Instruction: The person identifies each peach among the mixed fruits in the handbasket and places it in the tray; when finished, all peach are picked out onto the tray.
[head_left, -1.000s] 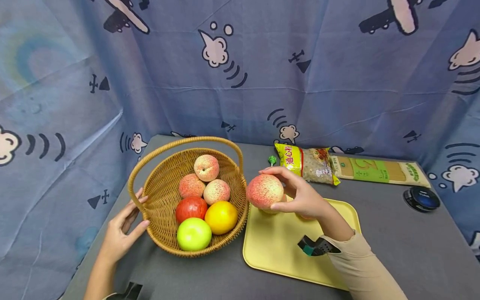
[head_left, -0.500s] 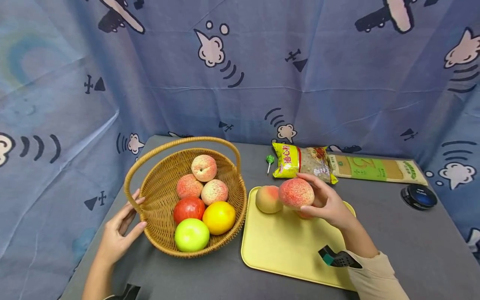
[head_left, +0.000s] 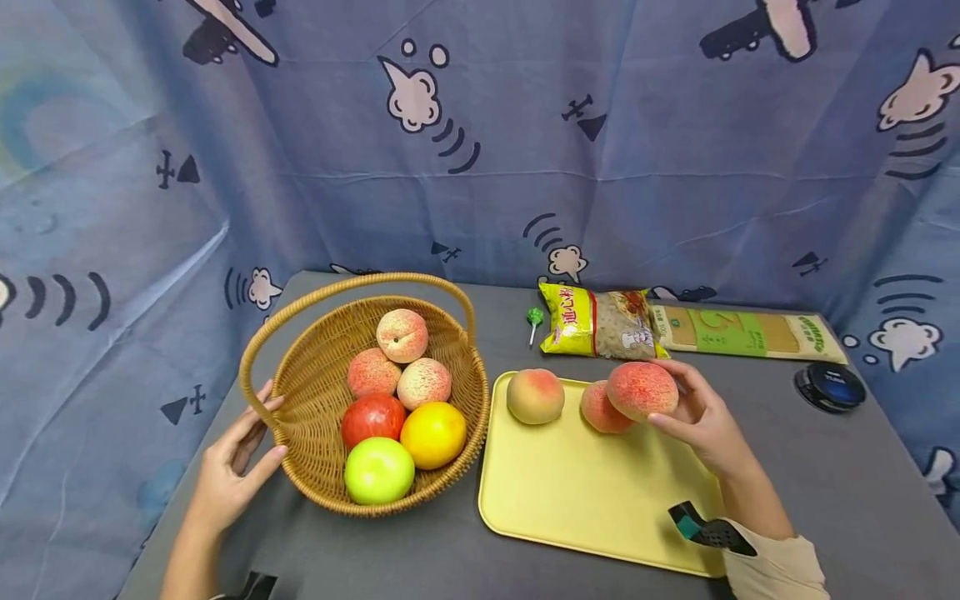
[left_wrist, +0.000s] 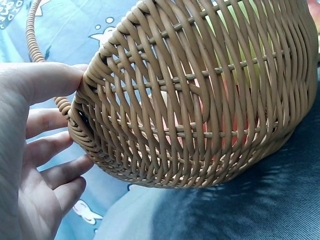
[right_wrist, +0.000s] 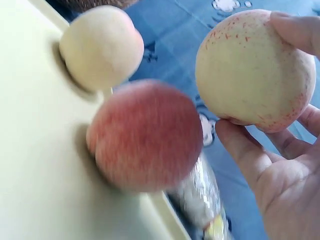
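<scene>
A wicker basket with an arched handle stands at the left of the table. It holds several peaches, a red apple, a green apple and an orange-yellow fruit. My left hand grips the basket's left edge by the handle's foot, thumb on one side and fingers on the other. In my right hand a peach is pinched above the yellow tray. Two more peaches lie on the tray: a paler one and a redder one, partly hidden behind the held peach.
Behind the tray lie a yellow bag of pasta, a long pack of noodles and a green lollipop. A dark round tin sits at the right. A patterned blue curtain encloses the table.
My right hand has carried the peach rightward from beside the basket to above the tray, uncovering the pale peach and then the redder one. My left hand stays at the basket.
</scene>
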